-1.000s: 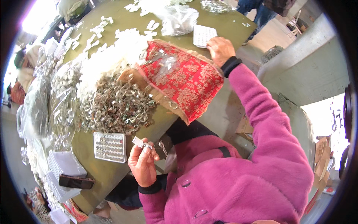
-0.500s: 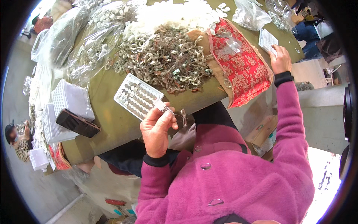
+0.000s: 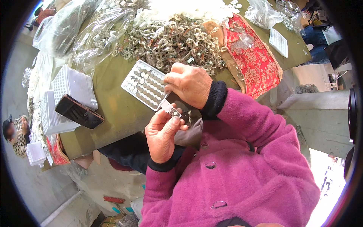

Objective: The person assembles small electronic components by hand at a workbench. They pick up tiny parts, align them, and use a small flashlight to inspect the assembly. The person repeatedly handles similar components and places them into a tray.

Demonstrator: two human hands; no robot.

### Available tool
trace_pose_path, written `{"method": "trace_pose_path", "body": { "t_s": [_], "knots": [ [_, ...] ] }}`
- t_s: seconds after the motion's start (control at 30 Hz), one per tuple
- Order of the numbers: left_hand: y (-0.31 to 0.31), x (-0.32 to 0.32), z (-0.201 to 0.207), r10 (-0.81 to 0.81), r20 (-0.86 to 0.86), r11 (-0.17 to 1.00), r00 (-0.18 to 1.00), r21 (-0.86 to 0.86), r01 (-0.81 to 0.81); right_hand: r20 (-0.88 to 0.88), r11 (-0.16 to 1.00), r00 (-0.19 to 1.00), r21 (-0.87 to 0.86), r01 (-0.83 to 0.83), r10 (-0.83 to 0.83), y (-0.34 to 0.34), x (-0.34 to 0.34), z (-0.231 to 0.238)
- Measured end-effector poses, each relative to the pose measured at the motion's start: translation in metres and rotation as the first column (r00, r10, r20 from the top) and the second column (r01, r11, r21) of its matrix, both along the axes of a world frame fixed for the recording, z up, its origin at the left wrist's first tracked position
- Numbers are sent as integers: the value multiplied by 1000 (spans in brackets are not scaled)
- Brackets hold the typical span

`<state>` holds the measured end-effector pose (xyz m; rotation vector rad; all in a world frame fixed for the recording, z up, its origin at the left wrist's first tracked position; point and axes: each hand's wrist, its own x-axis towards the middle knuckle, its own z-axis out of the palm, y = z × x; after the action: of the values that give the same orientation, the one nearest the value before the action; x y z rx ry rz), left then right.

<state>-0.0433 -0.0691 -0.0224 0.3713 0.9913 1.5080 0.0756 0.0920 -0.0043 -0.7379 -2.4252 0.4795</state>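
My left hand [image 3: 162,139] is closed in a pinch on a small white plastic piece [image 3: 166,106] with a small clear or shiny part at its thumb end. A thin loop of cord [image 3: 190,117] hangs beside the fingers. Just above, the fingertips of my right hand [image 3: 190,85] are pinched together near the top of that piece; whatever they hold is too small to make out. Left of both hands lies a white tray [image 3: 130,92] with rows of small round silvery discs. Part of its right edge is covered by my right hand.
A heap of coiled cords [image 3: 172,43] lies beyond the tray. A phone [image 3: 79,111] leans on stacked white trays [image 3: 75,85] at left. A red patterned cloth [image 3: 253,62] and another white tray [image 3: 278,42] lie right. Clear plastic bags [image 3: 62,36] stand far left.
My right hand has left the white tray at the far right and come over to my left hand, fingers pinched. The left hand keeps its hold on the white piece.
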Motion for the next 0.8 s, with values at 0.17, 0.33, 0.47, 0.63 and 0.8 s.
{"method": "trace_pose_path", "body": {
  "t_s": [0.17,0.33,0.47,0.63,0.8],
  "knots": [
    [-2,-1,-4,16,-4,999,1000,33,-16,98,995,992,66,70,-76,-7,-4,-5],
    [-4,-2,-6,14,-14,997,1000,81,-13,122,997,990,45,68,-73,-6,-10,-2],
    [-4,-2,-8,-1,-11,996,1000,93,2,169,998,984,-4,57,-55,-1,-12,5],
    [-6,-2,-6,-37,37,998,999,50,36,191,999,981,-48,9,0,2,-14,4],
    [-6,-1,-4,-48,74,998,996,46,45,152,999,988,-50,-12,19,6,-12,3]
  ]
}}
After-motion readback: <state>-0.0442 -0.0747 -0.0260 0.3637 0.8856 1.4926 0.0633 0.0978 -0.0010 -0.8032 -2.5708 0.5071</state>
